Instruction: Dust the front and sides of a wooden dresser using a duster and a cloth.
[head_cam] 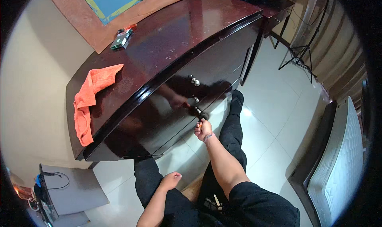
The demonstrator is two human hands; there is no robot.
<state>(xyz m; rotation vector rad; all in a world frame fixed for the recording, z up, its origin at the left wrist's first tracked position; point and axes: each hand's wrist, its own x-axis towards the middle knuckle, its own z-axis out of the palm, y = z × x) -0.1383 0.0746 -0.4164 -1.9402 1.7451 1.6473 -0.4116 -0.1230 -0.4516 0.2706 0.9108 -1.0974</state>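
My right hand (203,130) grips a small tool (204,116) by its orange handle. Its dark, rounded head is at the lowest metal knob (198,110) on the front of a glossy dark wooden dresser (167,107); whether the two touch I cannot tell. Two more metal knobs, an upper knob (195,81) and a middle knob (195,99), sit above it on the drawer fronts. Beside my left thigh (149,179), my left hand (170,180) is loosely curled with nothing visible in it.
An orange cloth (89,98) and a small green box (122,39) lie on the dresser top. Behind them leans a framed board (119,6). A black tripod (301,54) stands on the tiled floor (265,113) at right, and a mattress (337,167) lies nearer. A grey panel (71,191) is at lower left.
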